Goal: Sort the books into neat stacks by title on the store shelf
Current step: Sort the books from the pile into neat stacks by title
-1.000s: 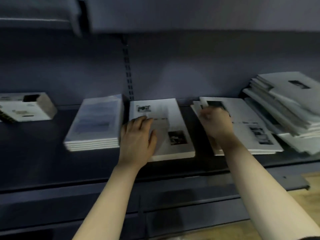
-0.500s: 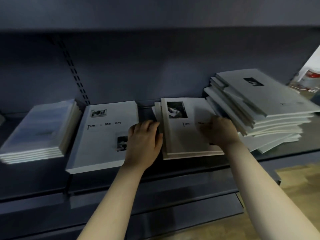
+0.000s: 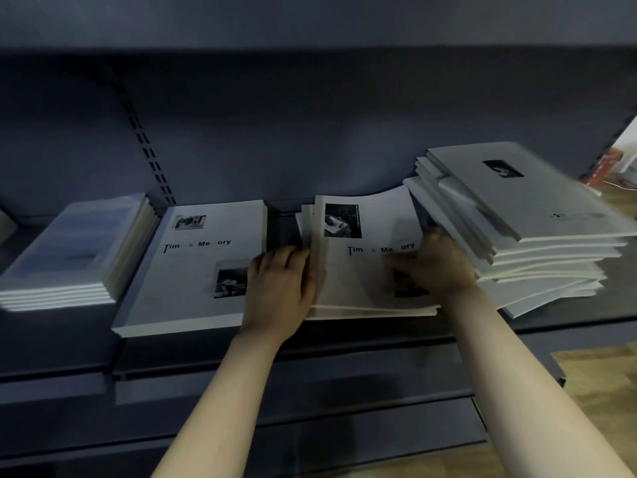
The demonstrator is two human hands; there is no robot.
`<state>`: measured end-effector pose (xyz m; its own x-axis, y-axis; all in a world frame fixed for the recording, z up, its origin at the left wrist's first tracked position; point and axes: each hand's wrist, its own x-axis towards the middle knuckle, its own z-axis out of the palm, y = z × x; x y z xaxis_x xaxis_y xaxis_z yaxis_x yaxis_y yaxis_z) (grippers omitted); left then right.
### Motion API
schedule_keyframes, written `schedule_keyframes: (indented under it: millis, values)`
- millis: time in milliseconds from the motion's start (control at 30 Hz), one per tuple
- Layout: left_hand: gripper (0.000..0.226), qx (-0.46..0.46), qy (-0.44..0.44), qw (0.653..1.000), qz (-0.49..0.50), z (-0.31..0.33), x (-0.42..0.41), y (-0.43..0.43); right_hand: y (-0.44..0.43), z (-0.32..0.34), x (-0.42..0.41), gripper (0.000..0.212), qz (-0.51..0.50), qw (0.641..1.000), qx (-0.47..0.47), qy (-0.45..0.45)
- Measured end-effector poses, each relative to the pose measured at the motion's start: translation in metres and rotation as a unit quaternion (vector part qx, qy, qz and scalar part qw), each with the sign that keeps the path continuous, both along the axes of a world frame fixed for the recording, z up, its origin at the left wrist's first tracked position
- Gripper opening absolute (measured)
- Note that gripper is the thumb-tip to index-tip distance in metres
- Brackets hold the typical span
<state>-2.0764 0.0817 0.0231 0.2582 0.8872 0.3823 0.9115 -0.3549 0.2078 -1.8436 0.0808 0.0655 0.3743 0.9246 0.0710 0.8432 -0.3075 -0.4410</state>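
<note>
A: Nearest the lens, two bare forearms come up from the bottom of the frame, over the front lip of the dark shelf. Wooden floor at lower right.

B: And the hands?

A: Both at the middle stack, centre frame. The left hand lies along its left edge, fingers loosely bent and touching the side. The right hand sits on the top cover at the right, fingers curled down. Whether they are pinching or only pressing, I cannot tell.

B: Any writing?

A: Yes. The top cover reads "Tim & Me ory", letters missing in the glare, with a dark photo at its upper left. Just left of it, with a gap between, lies the flat book with the same words and two dark photos.

B: So how many lots of books?

A: Four on this shelf. At far left a blue-grey stack, squared up, with roughly five edges showing, though it's blurred. At right an untidy pile, fanned and overhanging, too smeared to count, touching the middle stack. There is one small dark photo on its top cover, and its text is unreadable.

B: Behind them?

A: The dark back panel, with one slotted upright at upper left.
</note>
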Motion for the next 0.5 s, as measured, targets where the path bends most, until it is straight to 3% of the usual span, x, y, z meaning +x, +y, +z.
schedule_keyframes:
  millis: [267, 500]
  values:
    - [0.05, -0.002, 0.001, 1.0, 0.016, 0.0, -0.001, -0.002, 0.005, -0.004, 0.01, 0.032, 0.036, 0.987, 0.069, 0.138]
    - [0.051, 0.0, -0.009, 1.0, 0.019, 0.004, -0.005, -0.002, 0.002, -0.002, 0.008, 0.01, 0.043, 0.939, 0.144, 0.308]
